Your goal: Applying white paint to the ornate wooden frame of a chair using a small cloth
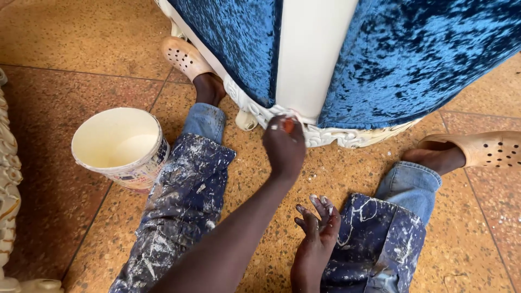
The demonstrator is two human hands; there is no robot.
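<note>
In the head view, the person is sitting on a speckled orange-brown tiled floor [81, 43], legs spread in paint-spattered blue trousers [184, 201], tan perforated clogs [184, 57] on both feet. Between the legs is standing a piece of furniture upholstered in crushed blue velvet [412, 54], with a plain white panel [312, 49] running down its middle and a carved white base trim [325, 134] along the bottom edge.

The left hand [283, 145] is reaching forward and pressing against the carved trim just below the white panel; its fingers are curled tightly around something small and reddish-orange [288, 125], too hidden to name. The right hand [319, 223] is resting loosely against the right thigh, fingers spread partway and holding nothing, with pale smears on the fingertips.

A paint bucket [120, 146] holding cream-white liquid is tilting just beside the left knee, touching the trouser leg. Another carved cream furniture piece [8, 179] is showing at the left edge.
</note>
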